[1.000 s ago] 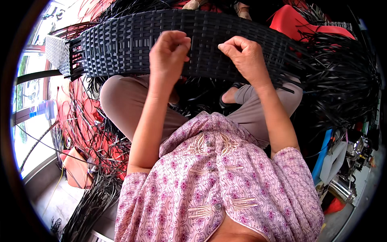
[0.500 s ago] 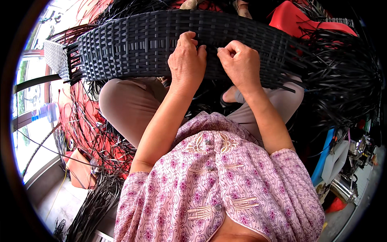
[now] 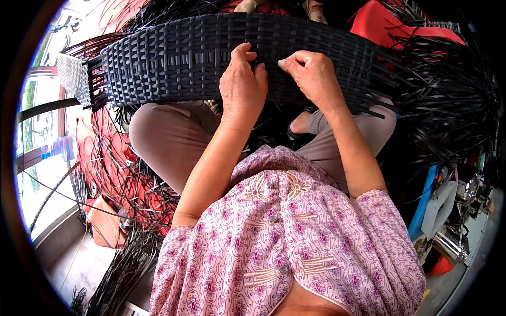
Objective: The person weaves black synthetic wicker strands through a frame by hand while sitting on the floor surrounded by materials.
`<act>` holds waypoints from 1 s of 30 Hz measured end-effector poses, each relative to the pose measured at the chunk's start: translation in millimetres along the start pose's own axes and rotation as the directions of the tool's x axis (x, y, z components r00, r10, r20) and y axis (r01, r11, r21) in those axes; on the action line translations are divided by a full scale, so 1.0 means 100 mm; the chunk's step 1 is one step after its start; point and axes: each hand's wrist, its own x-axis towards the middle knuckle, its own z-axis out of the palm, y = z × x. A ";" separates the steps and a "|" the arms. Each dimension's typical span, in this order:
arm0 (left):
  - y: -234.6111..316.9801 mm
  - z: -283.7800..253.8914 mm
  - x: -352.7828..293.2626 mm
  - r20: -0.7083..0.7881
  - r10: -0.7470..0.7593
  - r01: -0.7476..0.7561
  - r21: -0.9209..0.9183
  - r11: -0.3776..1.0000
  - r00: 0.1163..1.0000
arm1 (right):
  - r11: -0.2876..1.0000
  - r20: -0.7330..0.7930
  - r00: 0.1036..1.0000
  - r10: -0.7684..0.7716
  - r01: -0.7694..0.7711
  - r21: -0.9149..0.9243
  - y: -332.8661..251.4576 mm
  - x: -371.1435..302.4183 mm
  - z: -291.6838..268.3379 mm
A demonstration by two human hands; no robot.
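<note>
A long, curved panel [image 3: 158, 58] of dark woven strips spans the space in front of me, above my knees. My left hand [image 3: 243, 84] is against its middle, fingers curled toward the weave and thumb raised a little apart. A small dark bit shows at the thumb tip, but what these fingers hold is not clear. To the right, my right hand [image 3: 316, 79] is closed in a pinch, thumb and forefinger together just over the weave. Whatever lies in that pinch is too small to make out. Loose strip ends stick out at both ends of the panel.
A thick bundle of loose black strips [image 3: 448, 95] spreads at the right, beside a red plastic seat [image 3: 382, 26]. Tangled strips [image 3: 132, 184] cover red material at the left. Metal containers [image 3: 450, 245] stand at the lower right. Another person's foot [image 3: 315, 10] shows beyond the panel.
My right hand has shifted slightly left, its pinched fingertips nearer my left hand. My left thumb and fingers have loosened a little. The panel has hardly moved.
</note>
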 end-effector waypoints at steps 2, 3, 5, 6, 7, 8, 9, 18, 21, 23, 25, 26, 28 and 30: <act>-0.02 -0.01 0.00 0.017 -0.029 0.030 -0.071 0.997 0.999 | 1.000 0.005 1.000 -0.007 0.007 -0.006 -0.01 0.00 0.00; -0.03 -0.01 0.01 0.026 -0.042 0.045 -0.106 0.993 0.999 | 1.000 0.008 1.000 -0.011 0.011 -0.009 -0.02 0.00 0.00; -0.02 -0.05 0.04 0.052 -0.052 0.055 -0.064 0.996 0.997 | 0.997 -0.009 0.999 -0.048 0.048 -0.056 -0.01 0.01 0.03; -0.02 -0.06 0.05 0.064 -0.056 0.058 -0.043 0.997 0.996 | 0.995 -0.019 0.997 -0.068 0.066 -0.080 0.00 0.01 0.05; -0.03 -0.06 0.06 0.048 -0.008 0.008 0.014 1.000 0.999 | 0.987 -0.049 0.994 -0.102 0.095 -0.128 0.00 0.00 0.07; -0.04 -0.05 0.07 0.034 0.040 -0.042 0.072 0.997 0.999 | 0.977 -0.076 0.988 -0.137 0.122 -0.175 0.01 -0.01 0.10; -0.04 -0.04 0.07 0.026 0.089 -0.091 0.128 0.988 0.996 | 0.964 -0.104 0.980 -0.171 0.145 -0.225 0.03 -0.02 0.12; -0.16 -0.26 0.18 0.051 -0.224 0.228 -0.319 0.920 0.973 | 0.930 -0.019 0.976 -0.216 0.199 -0.309 -0.23 -0.04 0.20; -0.24 -0.60 0.21 0.144 -0.334 0.357 -0.539 0.763 0.931 | 0.895 0.047 0.934 -0.354 0.353 -0.272 -0.36 -0.07 0.13; -0.27 -0.85 0.20 0.160 -0.392 0.404 -0.607 0.685 0.906 | 0.773 0.004 0.831 -0.556 0.519 -0.366 -0.32 -0.05 0.15; -0.31 -1.12 0.19 0.118 -0.397 0.371 -0.662 0.651 0.910 | 0.751 0.020 0.811 -0.585 0.550 -0.365 -0.30 -0.03 0.15; -0.24 -1.25 0.14 0.024 -0.431 0.343 -0.646 0.682 0.902 | 0.738 0.026 0.800 -0.599 0.565 -0.369 -0.29 -0.01 0.17; -0.26 -1.61 0.07 0.062 -0.351 0.297 -0.677 0.673 0.934 | 0.775 -0.047 0.801 -0.597 0.560 -0.291 -0.34 0.03 0.18; -0.20 -1.76 0.00 0.102 -0.240 0.234 -0.740 0.631 0.966 | 0.813 -0.079 0.811 -0.580 0.582 0.001 -0.45 0.11 0.21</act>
